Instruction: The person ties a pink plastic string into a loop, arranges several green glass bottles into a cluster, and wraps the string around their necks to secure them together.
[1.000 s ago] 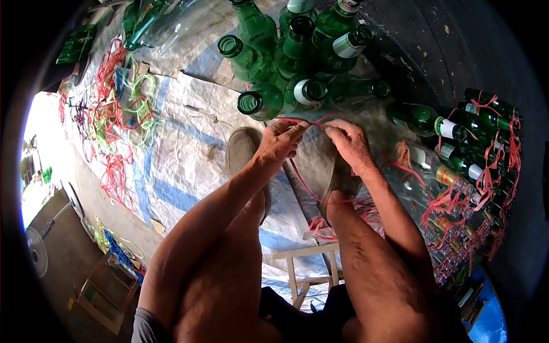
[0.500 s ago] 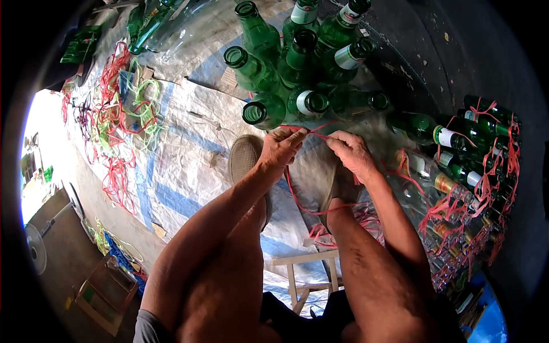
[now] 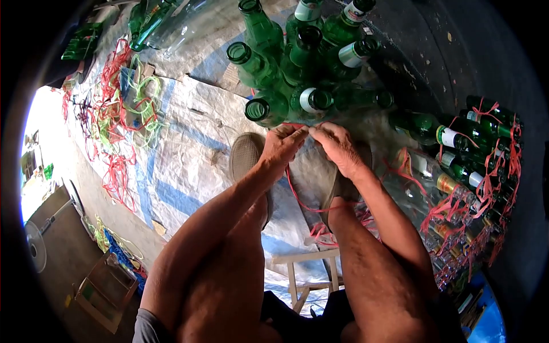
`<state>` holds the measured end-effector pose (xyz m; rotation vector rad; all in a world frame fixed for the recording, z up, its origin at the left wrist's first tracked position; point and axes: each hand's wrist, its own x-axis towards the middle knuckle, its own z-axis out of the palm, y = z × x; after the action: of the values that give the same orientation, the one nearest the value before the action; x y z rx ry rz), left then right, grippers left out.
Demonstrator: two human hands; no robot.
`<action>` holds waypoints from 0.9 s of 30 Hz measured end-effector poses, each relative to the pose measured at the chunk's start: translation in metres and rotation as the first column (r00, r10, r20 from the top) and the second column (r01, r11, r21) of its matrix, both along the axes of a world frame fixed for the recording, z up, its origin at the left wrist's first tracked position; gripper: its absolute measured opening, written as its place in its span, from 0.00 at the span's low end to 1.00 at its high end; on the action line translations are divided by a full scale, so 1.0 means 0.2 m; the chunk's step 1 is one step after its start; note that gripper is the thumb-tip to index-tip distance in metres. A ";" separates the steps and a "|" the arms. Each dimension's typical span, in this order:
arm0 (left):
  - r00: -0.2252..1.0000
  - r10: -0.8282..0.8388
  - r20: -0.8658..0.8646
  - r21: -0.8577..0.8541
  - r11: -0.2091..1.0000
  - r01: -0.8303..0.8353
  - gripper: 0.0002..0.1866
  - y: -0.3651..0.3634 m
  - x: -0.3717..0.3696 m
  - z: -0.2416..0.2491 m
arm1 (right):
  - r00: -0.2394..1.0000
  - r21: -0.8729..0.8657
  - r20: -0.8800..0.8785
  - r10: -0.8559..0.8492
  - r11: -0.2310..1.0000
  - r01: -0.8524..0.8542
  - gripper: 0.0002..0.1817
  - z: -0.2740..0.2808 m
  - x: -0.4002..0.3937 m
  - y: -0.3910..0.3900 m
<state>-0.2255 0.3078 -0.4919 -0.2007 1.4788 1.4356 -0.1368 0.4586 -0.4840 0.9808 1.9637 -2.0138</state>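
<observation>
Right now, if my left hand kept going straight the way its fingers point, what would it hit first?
Probably the right hand: the left hand pinches the red string with fingertips nearly meeting it. Beyond stand the green bottles.

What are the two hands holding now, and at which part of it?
Both the left hand and the right hand pinch a red string at its upper end, beside the green bottles; the rest hangs loose below.

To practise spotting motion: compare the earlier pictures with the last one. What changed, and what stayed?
The right hand moved left to meet the left hand, fingertips now together on the red string. Both kept their grip. The green bottles and tied bottles stayed put.
</observation>
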 end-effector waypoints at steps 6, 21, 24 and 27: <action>0.999 -0.028 0.032 -0.010 1.000 0.029 0.14 -0.02 -0.01 0.00 | 0.994 0.131 -0.075 -0.081 0.987 0.090 0.22 -0.07 0.00 -0.04; 0.999 0.025 0.035 -0.005 1.000 -0.025 0.11 -0.04 -0.05 0.07 | 0.987 -0.230 0.039 -0.157 0.960 0.162 0.11 0.04 0.01 0.07; 1.000 0.017 0.022 0.012 1.000 -0.018 0.11 -0.05 -0.05 0.05 | 0.980 -0.233 0.049 -0.191 0.952 0.197 0.09 0.04 0.01 0.05; 1.000 0.005 0.003 0.014 1.000 -0.005 0.11 -0.05 -0.06 0.03 | 0.969 -0.241 0.045 -0.242 0.939 0.246 0.08 0.02 0.01 0.04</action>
<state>-0.2374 0.2971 -0.4858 -0.1978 1.4665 1.4482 -0.1340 0.4670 -0.4796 1.2228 1.5995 -2.3012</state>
